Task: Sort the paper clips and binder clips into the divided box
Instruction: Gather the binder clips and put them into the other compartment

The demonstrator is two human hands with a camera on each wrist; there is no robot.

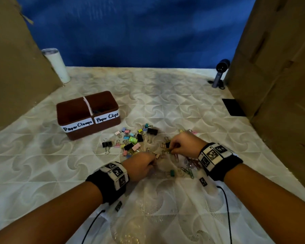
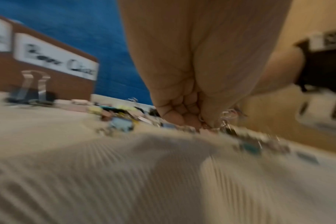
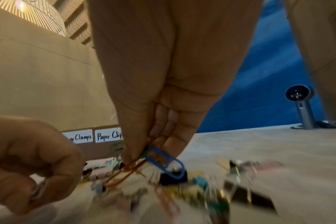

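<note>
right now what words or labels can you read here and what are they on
"Paper Clamps": white label on the left half of the brown divided box.
"Paper Clips": white label on the box's right half.
The wristbands on both arms carry black-and-white square code patterns, not words.
In the left wrist view the box label is too blurred to read.
No other text shows.

Quilted cloth surface (image 1: 165, 95); glossy coated paper clips (image 3: 163, 160); matt box (image 1: 99, 127).
</note>
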